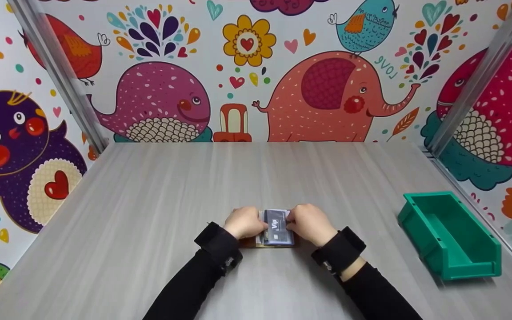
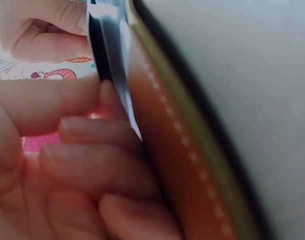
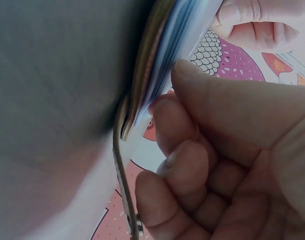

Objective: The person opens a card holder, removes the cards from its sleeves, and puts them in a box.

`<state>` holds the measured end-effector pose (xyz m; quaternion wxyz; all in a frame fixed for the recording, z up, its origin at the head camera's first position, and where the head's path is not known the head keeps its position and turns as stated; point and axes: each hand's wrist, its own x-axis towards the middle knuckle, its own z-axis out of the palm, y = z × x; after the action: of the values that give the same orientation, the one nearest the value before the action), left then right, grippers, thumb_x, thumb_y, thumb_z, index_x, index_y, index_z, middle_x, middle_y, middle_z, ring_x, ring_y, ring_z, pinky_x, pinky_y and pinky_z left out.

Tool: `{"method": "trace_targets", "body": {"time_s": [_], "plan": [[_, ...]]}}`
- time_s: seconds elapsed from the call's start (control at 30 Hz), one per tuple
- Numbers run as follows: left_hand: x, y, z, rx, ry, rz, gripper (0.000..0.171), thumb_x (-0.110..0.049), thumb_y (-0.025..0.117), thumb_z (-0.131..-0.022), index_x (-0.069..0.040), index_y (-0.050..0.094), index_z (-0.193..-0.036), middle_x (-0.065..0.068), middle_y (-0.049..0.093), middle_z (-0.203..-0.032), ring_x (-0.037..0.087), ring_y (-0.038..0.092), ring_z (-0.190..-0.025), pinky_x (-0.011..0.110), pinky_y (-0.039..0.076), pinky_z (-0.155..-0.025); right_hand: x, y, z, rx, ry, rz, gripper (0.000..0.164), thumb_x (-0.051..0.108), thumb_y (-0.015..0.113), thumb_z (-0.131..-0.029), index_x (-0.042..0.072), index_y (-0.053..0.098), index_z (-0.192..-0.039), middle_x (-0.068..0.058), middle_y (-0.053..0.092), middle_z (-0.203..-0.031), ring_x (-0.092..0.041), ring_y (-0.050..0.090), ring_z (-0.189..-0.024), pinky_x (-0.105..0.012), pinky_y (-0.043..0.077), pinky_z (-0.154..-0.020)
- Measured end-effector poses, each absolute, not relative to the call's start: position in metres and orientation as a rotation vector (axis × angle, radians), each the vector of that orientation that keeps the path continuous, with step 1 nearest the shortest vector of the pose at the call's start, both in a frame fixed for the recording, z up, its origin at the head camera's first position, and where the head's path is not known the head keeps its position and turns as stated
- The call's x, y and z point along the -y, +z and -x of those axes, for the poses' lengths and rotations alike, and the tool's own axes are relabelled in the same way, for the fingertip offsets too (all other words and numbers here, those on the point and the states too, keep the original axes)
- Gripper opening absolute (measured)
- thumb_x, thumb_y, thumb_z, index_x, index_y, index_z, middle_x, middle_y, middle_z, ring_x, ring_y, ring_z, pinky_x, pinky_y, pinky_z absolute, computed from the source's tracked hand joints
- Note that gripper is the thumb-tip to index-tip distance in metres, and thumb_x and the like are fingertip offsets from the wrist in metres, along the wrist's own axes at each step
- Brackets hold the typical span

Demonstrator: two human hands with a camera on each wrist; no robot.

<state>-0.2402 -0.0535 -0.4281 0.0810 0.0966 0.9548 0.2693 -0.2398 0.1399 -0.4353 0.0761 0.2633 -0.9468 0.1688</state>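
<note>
Your left hand (image 1: 245, 222) and right hand (image 1: 311, 224) pinch the cards (image 1: 277, 227), partly hiding the wallet (image 2: 167, 150); a bin (image 1: 454, 242) stands well apart, right.

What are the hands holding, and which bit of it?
The card stack: the left hand pinches its left edge, the right hand its right edge.

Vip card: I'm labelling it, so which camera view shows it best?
The head view: there the Vip card lies lettering side up and readable. Both wrist views show its stack only edge-on, blurred, without lettering, so the card itself is hard to single out.
</note>
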Motion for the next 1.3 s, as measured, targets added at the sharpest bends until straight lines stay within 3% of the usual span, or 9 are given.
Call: {"method": "trace_targets", "body": {"time_s": [0.33,0.57,0.73,1.07,1.3], "plan": [[0.063,-0.428,0.242,-2.771,0.9,-0.318,0.019,-0.02,0.073,-0.084,-0.006,0.062,-0.079,0.002,0.057,-0.074,0.019,0.053,-0.069,0.037,0.046,-0.071,-0.139,-0.436,0.239,2.823,0.455,-0.799,0.01,0.002,0.08,-0.074,0.008,0.073,-0.07,-0.004,0.066,-0.07,-0.022,0.059,-0.062,-0.041,0.049,-0.06],[0.075,-0.431,0.243,-2.688,1.028,-0.285,0.03,-0.014,0.073,-0.083,-0.011,0.052,-0.062,-0.002,0.049,-0.061,0.013,0.046,-0.056,0.025,0.038,-0.054,-0.139,-0.436,0.238,2.79,0.441,-0.824,0.013,0.0,0.08,-0.074,0.007,0.071,-0.068,-0.004,0.066,-0.07,-0.021,0.058,-0.061,-0.041,0.048,-0.059],[0.083,-0.432,0.243,-2.608,1.117,-0.218,0.036,-0.012,0.071,-0.086,-0.012,0.048,-0.058,-0.002,0.047,-0.057,0.009,0.042,-0.048,0.022,0.033,-0.044,-0.138,-0.436,0.237,2.804,0.458,-0.804,0.011,0.0,0.08,-0.074,0.006,0.072,-0.07,-0.005,0.068,-0.072,-0.022,0.059,-0.062,-0.042,0.049,-0.061],[0.096,-0.432,0.242,-2.535,1.259,-0.194,0.039,-0.009,0.068,-0.086,-0.015,0.047,-0.054,-0.007,0.038,-0.05,0.005,0.034,-0.043,0.02,0.027,-0.041,-0.139,-0.436,0.238,2.828,0.474,-0.778,0.007,0.001,0.08,-0.077,0.005,0.074,-0.075,-0.006,0.069,-0.075,-0.023,0.061,-0.064,-0.043,0.05,-0.062],[0.104,-0.43,0.243,-2.504,1.312,-0.199,0.036,-0.007,0.067,-0.084,-0.014,0.049,-0.054,-0.007,0.04,-0.051,0.005,0.033,-0.043,0.02,0.026,-0.041,-0.14,-0.436,0.238,2.814,0.469,-0.806,0.008,0.001,0.079,-0.077,0.006,0.073,-0.073,-0.005,0.068,-0.073,-0.023,0.06,-0.064,-0.042,0.05,-0.062]]}}
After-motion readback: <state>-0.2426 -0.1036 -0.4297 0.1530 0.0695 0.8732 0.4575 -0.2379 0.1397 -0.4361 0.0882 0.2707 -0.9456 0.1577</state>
